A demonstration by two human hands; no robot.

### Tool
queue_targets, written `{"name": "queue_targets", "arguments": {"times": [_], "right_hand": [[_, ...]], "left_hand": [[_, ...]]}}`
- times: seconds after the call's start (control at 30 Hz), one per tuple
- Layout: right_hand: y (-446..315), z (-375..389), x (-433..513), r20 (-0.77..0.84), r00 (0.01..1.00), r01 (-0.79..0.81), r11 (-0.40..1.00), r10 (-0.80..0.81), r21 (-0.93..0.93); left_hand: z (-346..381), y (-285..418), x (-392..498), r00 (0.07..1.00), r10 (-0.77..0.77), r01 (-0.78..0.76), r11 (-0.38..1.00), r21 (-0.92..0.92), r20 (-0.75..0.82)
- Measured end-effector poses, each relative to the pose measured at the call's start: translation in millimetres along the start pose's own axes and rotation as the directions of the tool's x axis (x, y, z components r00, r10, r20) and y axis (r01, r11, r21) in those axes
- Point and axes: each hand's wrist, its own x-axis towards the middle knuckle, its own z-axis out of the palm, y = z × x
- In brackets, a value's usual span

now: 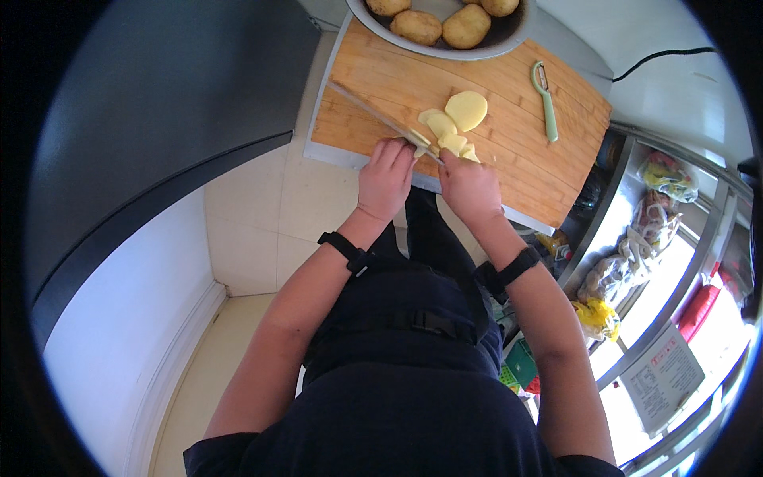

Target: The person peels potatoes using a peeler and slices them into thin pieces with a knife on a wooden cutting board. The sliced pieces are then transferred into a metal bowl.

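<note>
My right hand (471, 186) grips the handle end of a kitchen knife (374, 114), whose long blade points up and left across the wooden cutting board (369, 71). My left hand (386, 179) is at the board's near edge, its curled fingers on a piece of peeled potato (421, 151) beside the blade. Most of that piece is hidden by the fingers and knife. A thin potato slice (419, 137) stands against the blade's far side. Several pale slices lie just beyond, among them a large round slice (467, 111) and an overlapping slice (441, 124).
A metal basin (429, 52) of unpeeled potatoes (467, 27) stands at the board's far side. A green peeler (548, 110) lies on the right of the board. Further right, a metal shelf (602, 220) borders several plastic bags (614, 271). A dark panel (179, 89) rises at left.
</note>
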Motion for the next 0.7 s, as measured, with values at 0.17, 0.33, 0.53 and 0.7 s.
{"name": "queue_targets", "arguments": {"times": [0.17,0.33,0.53,0.7], "right_hand": [[22.8,-11.7,-6.1,-0.045,0.992,-0.109,0.988,0.115,0.107],[42.2,-27.2,-17.4,-0.027,0.998,-0.063,0.998,0.063,0.01],[42.4,-30.0,-22.6,-0.086,0.995,-0.059,0.998,0.059,0.001],[36.4,-35.9,-27.2,-0.025,0.998,-0.053,0.998,0.052,-0.025]], "left_hand": [[2.1,11.6,13.3,0.958,-0.279,0.276,0.959,-0.063,-0.058],[-0.1,1.8,14.9,0.983,0.031,-0.024,0.999,-0.041,0.18],[3.1,6.8,14.3,0.949,0.181,-0.174,0.984,-0.05,0.257],[-7.6,-6.7,11.3,0.958,0.197,-0.194,0.98,-0.035,0.206]]}}
